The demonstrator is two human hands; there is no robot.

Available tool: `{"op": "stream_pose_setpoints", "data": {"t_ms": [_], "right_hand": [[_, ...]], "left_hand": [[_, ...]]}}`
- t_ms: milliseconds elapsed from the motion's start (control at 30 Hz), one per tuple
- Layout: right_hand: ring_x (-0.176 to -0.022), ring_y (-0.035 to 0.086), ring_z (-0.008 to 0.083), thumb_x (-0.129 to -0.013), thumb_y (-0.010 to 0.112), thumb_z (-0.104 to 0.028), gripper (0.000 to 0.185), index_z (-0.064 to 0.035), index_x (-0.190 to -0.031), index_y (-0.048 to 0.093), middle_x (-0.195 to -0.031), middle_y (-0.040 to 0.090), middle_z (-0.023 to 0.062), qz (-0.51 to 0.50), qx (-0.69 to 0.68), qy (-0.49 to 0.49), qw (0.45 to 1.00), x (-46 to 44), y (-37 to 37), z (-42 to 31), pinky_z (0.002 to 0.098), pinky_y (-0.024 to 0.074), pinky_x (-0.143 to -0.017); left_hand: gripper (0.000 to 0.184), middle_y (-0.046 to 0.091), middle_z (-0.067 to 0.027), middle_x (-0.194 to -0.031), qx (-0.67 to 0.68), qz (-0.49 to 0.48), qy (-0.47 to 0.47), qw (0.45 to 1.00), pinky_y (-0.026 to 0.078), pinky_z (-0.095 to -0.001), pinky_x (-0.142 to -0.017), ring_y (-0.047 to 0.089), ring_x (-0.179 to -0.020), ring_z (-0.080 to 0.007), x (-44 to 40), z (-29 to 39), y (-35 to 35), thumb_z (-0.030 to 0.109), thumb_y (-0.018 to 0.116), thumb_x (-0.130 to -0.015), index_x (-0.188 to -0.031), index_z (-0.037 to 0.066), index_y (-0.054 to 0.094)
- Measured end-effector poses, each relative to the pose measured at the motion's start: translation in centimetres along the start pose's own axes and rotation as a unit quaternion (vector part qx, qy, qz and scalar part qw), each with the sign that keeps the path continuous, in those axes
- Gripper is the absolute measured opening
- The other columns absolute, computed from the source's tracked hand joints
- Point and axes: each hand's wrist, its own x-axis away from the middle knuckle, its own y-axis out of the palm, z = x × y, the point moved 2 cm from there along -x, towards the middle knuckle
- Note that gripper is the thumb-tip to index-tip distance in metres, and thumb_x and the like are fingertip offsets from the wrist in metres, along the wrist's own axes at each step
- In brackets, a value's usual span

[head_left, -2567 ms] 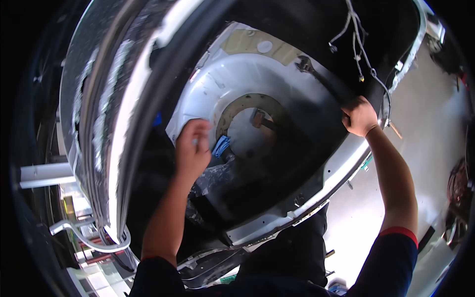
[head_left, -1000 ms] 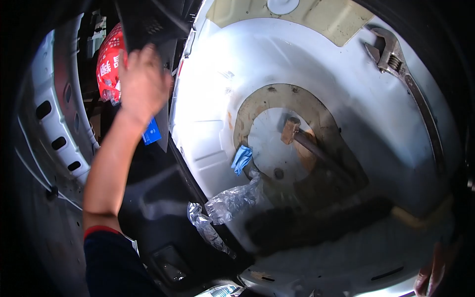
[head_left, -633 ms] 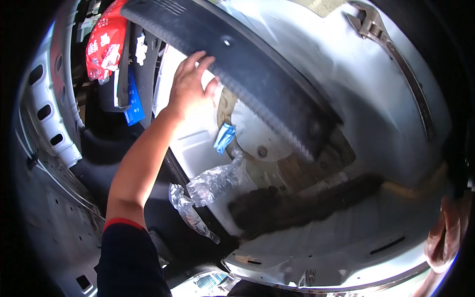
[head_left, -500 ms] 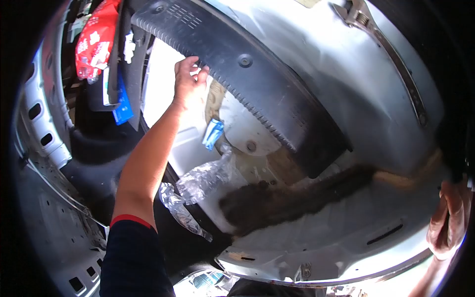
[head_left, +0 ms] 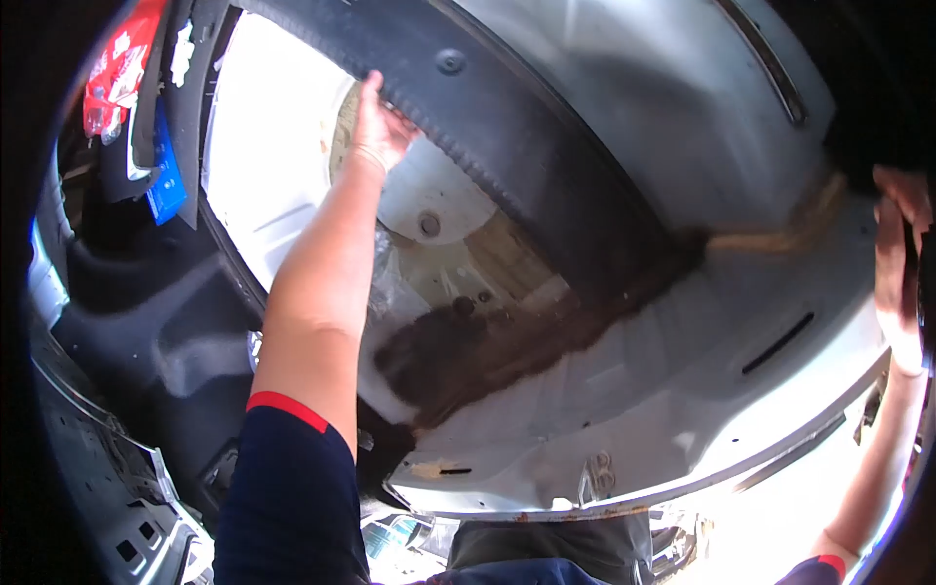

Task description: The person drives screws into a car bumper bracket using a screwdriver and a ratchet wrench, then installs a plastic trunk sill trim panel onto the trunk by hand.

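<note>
My left hand (head_left: 382, 125) grips the lower edge of a long black plastic trim panel (head_left: 507, 127), its fingers curled under the ridged edge. The panel slants from upper left to lower right over the pale metal well (head_left: 429, 195). At the far right, my right hand (head_left: 899, 253) rests by the rim of the body, beside a dark area; its fingers lie close together and what they hold, if anything, is hidden. Part of a wrench handle (head_left: 765, 60) shows at the top right. Behind my left forearm, clear plastic wrap (head_left: 388, 278) is partly hidden.
A red bag (head_left: 122, 63) and a blue packet (head_left: 167, 175) lie at the upper left beside dark panels. Black lining (head_left: 146, 322) covers the left side. The metal rear sill (head_left: 624, 458) curves across the bottom, above my dark clothing.
The hammer and the blue cloth are now out of sight. The black panel has come into view with my left hand at its edge. The view has shifted right, and my right forearm shows more.
</note>
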Motion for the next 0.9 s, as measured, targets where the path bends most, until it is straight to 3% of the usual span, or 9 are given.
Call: {"op": "stream_pose_setpoints", "data": {"t_ms": [67, 133, 200, 367, 467, 600, 700, 800, 900], "right_hand": [[-0.082, 0.071, 0.0281, -0.085, 0.062, -0.007, 0.015, -0.0002, -0.096, 0.07, -0.087, 0.071, 0.0159, 0.018, -0.002, -0.007, 1.0, -0.4, 0.5, -0.5, 0.0367, 0.0544, -0.074], [-0.081, 0.071, 0.0279, -0.086, 0.061, -0.007, 0.015, -0.0001, -0.095, 0.07, -0.087, 0.071, 0.016, 0.036, -0.007, -0.005, 0.999, -0.6, 0.6, -1.4, 0.0365, 0.0545, -0.073], [-0.081, 0.071, 0.0278, -0.086, 0.061, -0.008, 0.014, 0.0, -0.095, 0.07, -0.087, 0.071, 0.0162, 0.058, -0.009, 0.0, 0.998, -1.2, 0.7, -1.8, 0.0363, 0.0546, -0.073], [-0.078, 0.071, 0.0293, -0.084, 0.06, -0.008, 0.014, 0.0011, -0.091, 0.069, -0.084, 0.071, 0.0167, 0.092, 0.002, 0.016, 0.996, -1.1, -1.1, -2.9, 0.0373, 0.0547, -0.07], [-0.075, 0.07, 0.0322, -0.082, 0.059, -0.007, 0.014, 0.0023, -0.088, 0.068, -0.082, 0.07, 0.017, 0.063, -0.047, 0.025, 0.997, -0.9, -0.8, -1.3, 0.0392, 0.0545, -0.068], [-0.069, 0.068, 0.0351, -0.08, 0.061, -0.014, 0.018, -0.001, -0.087, 0.071, -0.078, 0.07, 0.0158, 0.072, 0.057, -0.066, 0.994, -1.4, -0.8, -0.8, 0.0422, 0.0552, -0.066], [-0.052, 0.068, 0.032, -0.071, 0.064, -0.026, 0.019, -0.0118, -0.074, 0.077, -0.066, 0.072, 0.0077, 0.151, 0.036, -0.092, 0.984, -2.0, 0.6, 0.7, 0.0446, 0.0567, -0.05], [-0.055, 0.069, 0.0345, -0.08, 0.062, -0.029, 0.025, -0.0074, -0.074, 0.073, -0.068, 0.071, 0.0122, 0.182, -0.012, -0.13, 0.975, -2.0, 0.1, 0.1, 0.0455, 0.0561, -0.051], [-0.081, 0.069, 0.0412, -0.089, 0.063, -0.026, 0.031, 0.002, -0.101, 0.07, -0.089, 0.071, 0.0223, 0.165, -0.214, -0.032, 0.962, -1.1, 1.5, 5.3, 0.0464, 0.0554, -0.074]], "left_hand": [[0.079, 0.055, -0.022, -0.144, 0.067, -0.007, 0.055, 0.996, 0.024, -0.0575, -0.121, 0.045, -0.14, -0.0374, 0.6, 0.5, -0.8, 0.063, 0.059, -0.092, -0.14, 0.002, 0.051], [0.05, 0.062, -0.0118, -0.099, 0.126, -0.292, 0.024, 0.948, 0.048, -0.0464, -0.097, 0.059, -0.095, -0.0293, -2.3, 2.8, -6.8, 0.056, 0.058, -0.098, -0.102, 0.006, 0.059], [0.043, 0.051, -0.0066, -0.08, 0.064, -0.1, 0.097, 0.988, 0.049, -0.0397, -0.084, 0.051, -0.077, -0.0241, 4.4, 4.6, -2.4, 0.047, 0.056, -0.102, -0.084, 0.009, 0.051], [0.042, 0.047, -0.0088, -0.072, 0.129, -0.109, 0.163, 0.972, 0.052, -0.042, -0.063, 0.051, -0.062, -0.0237, 6.1, 14.8, -5.7, 0.038, 0.035, -0.108, -0.087, 0.004, 0.046], [0.047, 0.051, -0.0109, -0.073, 0.114, 0.11, 0.28, 0.947, 0.059, -0.0438, -0.069, 0.057, -0.064, -0.025, 18.0, 13.0, -1.4, 0.04, 0.03, -0.11, -0.091, 0.001, 0.047], [0.053, 0.057, -0.0153, -0.078, 0.133, 0.032, 0.378, 0.916, 0.06, -0.0486, -0.086, 0.062, -0.076, -0.029, 24.5, 13.2, -3.9, 0.038, 0.023, -0.111, -0.094, -0.002, 0.053], [0.06, 0.061, -0.0194, -0.091, 0.254, -0.196, 0.333, 0.887, 0.055, -0.053, -0.096, 0.062, -0.088, -0.0327, 28.9, 12.3, -4.5, 0.038, 0.015, -0.111, -0.098, -0.006, 0.054], [0.021, 0.07, -0.0149, -0.101, 0.277, 0.042, 0.435, 0.856, 0.056, -0.0395, -0.101, 0.07, -0.092, -0.0218, 33.9, 9.9, 0.3, 0.017, 0.052, -0.107, -0.106, -0.003, 0.059], [0.019, 0.07, -0.0138, -0.097, 0.306, -0.051, 0.425, 0.85, 0.058, -0.039, -0.097, 0.07, -0.09, -0.0221, 34.7, 8.3, 0.3, 0.012, 0.055, -0.104, -0.097, -0.003, 0.061]]}}
